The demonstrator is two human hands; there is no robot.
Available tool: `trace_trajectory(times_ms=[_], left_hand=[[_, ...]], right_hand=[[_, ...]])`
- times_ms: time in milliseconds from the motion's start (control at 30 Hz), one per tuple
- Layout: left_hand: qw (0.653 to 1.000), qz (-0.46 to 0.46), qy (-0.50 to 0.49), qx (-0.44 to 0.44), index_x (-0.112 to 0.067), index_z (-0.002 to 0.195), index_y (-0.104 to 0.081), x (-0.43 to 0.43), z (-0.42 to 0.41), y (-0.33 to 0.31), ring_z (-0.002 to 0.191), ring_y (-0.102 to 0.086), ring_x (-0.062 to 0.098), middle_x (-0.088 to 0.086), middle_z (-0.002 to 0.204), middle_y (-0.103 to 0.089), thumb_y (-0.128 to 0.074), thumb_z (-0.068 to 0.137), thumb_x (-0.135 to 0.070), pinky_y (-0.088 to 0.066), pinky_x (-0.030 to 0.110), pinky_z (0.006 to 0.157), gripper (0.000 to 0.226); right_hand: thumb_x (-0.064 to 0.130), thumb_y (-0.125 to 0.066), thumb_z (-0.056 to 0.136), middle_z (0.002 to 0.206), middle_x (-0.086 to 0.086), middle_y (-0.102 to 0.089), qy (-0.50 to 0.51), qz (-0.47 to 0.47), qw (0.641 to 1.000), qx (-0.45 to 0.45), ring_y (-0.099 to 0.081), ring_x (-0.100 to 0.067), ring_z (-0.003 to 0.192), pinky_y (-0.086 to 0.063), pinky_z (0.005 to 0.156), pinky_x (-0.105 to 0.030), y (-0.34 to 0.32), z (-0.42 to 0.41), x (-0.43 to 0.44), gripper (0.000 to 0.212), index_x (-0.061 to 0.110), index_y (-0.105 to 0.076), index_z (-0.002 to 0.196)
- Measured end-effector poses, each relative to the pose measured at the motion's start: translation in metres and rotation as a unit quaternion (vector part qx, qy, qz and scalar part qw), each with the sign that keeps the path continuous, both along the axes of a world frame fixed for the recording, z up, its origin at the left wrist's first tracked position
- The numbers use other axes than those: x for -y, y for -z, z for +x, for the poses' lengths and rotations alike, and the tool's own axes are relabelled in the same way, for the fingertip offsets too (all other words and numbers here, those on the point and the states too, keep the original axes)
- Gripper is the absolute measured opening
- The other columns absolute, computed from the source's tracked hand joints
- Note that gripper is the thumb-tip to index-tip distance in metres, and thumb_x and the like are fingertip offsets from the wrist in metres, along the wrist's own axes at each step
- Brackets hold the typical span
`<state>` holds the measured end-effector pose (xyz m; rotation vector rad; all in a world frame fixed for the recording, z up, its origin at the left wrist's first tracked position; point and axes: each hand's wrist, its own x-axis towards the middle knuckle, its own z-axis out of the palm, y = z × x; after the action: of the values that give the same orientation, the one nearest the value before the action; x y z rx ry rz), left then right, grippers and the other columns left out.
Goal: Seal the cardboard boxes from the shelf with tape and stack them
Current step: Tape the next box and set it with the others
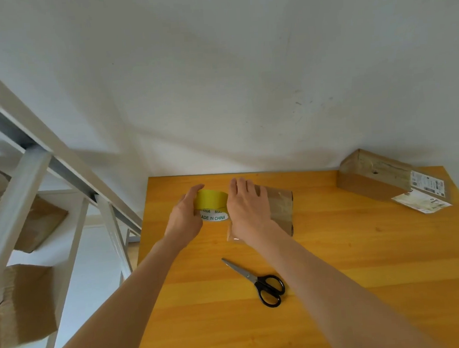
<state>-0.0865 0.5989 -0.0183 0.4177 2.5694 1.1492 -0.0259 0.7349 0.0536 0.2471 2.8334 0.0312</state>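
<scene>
A small cardboard box (280, 208) lies on the orange wooden table (336, 261) near its far edge. My right hand (248, 207) lies flat on the box's left part, fingers straight. Just left of the box is a yellow tape roll (211, 202) with "MADE IN CHINA" printed on its white core. My left hand (186, 212) grips the roll from the left, fingers curled over its top. A second cardboard box (371, 176) with shipping labels sits at the table's far right corner.
Black-handled scissors (259, 281) lie shut on the table in front of the box. A white metal shelf (34, 169) on the left holds several cardboard boxes (21, 302). A white wall stands right behind the table.
</scene>
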Motion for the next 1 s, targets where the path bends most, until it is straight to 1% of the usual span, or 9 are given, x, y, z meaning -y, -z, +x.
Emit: trace_trajectory(times_ms=[133,233,300,433,600,733,800,900,1000], left_hand=[[0.997,0.037,-0.051,-0.034,-0.021,0.136,-0.039,0.005,-0.001,-0.014,0.073,-0.059,0.014,0.004,0.116,-0.058,-0.048,0.091,0.003,-0.048,0.02,0.046,0.052],[0.993,0.065,-0.073,-0.07,-0.019,0.132,-0.045,0.005,-0.005,-0.026,0.083,-0.056,0.011,0.0,0.109,-0.059,-0.049,0.095,-0.007,-0.044,0.007,0.048,0.039],[0.99,0.092,-0.07,-0.075,-0.019,0.129,-0.047,0.001,-0.005,-0.034,0.083,-0.056,0.01,-0.005,0.1,-0.058,-0.05,0.096,-0.013,-0.046,0.007,0.051,0.034],[0.993,0.105,-0.024,-0.043,-0.02,0.121,-0.048,-0.019,0.007,-0.039,0.082,-0.061,0.011,-0.003,0.092,-0.062,-0.048,0.097,-0.012,-0.057,0.03,0.062,0.025],[0.996,0.069,0.027,-0.039,-0.024,0.119,-0.043,-0.046,0.033,-0.032,0.075,-0.061,0.011,-0.003,0.087,-0.062,-0.043,0.092,0.0,-0.056,0.039,0.057,0.036],[0.995,0.054,0.073,-0.043,-0.02,0.115,-0.042,-0.061,0.057,-0.023,0.074,-0.055,0.015,-0.005,0.088,-0.055,-0.044,0.084,0.008,-0.041,0.023,0.048,0.042],[0.995,0.051,0.078,-0.036,-0.02,0.117,-0.041,-0.066,0.067,-0.018,0.076,-0.053,0.017,-0.003,0.094,-0.054,-0.041,0.08,0.01,-0.035,0.023,0.051,0.048],[0.997,0.045,0.051,-0.031,-0.02,0.121,-0.042,-0.073,0.074,-0.014,0.081,-0.052,0.018,-0.005,0.096,-0.053,-0.038,0.075,0.012,-0.04,0.03,0.06,0.056],[0.999,0.039,0.021,-0.021,-0.021,0.123,-0.045,-0.078,0.076,-0.014,0.083,-0.053,0.018,-0.004,0.093,-0.056,-0.046,0.081,0.008,-0.042,0.03,0.065,0.051]], right_hand=[[0.038,-0.083,0.073,0.152,-0.013,-0.024,0.003,-0.078,0.995,-0.054,-0.024,-0.03,0.141,-0.027,0.116,-0.045,-0.006,0.005,-0.006,0.111,0.004,-0.011,0.15],[0.041,-0.086,0.068,0.154,-0.009,-0.019,0.011,-0.197,0.977,-0.078,-0.022,-0.028,0.142,-0.028,0.115,-0.039,-0.013,0.011,-0.017,0.12,0.008,-0.008,0.153],[0.035,-0.089,0.064,0.153,-0.005,-0.018,0.047,-0.288,0.953,-0.085,-0.023,-0.025,0.14,-0.03,0.112,-0.036,-0.014,0.018,-0.026,0.122,0.011,-0.009,0.153],[0.021,-0.09,0.062,0.142,-0.001,-0.022,0.105,-0.407,0.904,-0.08,-0.029,-0.017,0.133,-0.034,0.11,-0.031,0.004,0.041,-0.043,0.113,0.017,-0.018,0.149],[0.015,-0.087,0.06,0.124,0.005,-0.026,0.112,-0.424,0.894,-0.09,-0.025,-0.005,0.117,-0.036,0.106,-0.028,0.034,0.064,-0.066,0.099,0.02,-0.029,0.139],[0.022,-0.083,0.058,0.127,0.011,-0.023,0.139,-0.437,0.886,-0.068,-0.03,-0.01,0.124,-0.04,0.105,-0.034,0.057,0.082,-0.076,0.098,0.022,-0.029,0.14],[0.026,-0.082,0.059,0.126,0.016,-0.022,0.154,-0.454,0.874,-0.08,-0.032,-0.006,0.124,-0.042,0.105,-0.035,0.069,0.09,-0.077,0.094,0.025,-0.032,0.138],[0.027,-0.086,0.059,0.121,0.024,-0.02,0.163,-0.463,0.865,-0.107,-0.033,-0.008,0.127,-0.041,0.106,-0.035,0.081,0.093,-0.075,0.088,0.029,-0.036,0.131],[0.037,-0.09,0.054,0.14,0.011,-0.021,0.159,-0.455,0.871,-0.098,-0.02,-0.009,0.137,-0.034,0.113,-0.036,0.089,0.088,-0.075,0.103,0.023,-0.036,0.14]])
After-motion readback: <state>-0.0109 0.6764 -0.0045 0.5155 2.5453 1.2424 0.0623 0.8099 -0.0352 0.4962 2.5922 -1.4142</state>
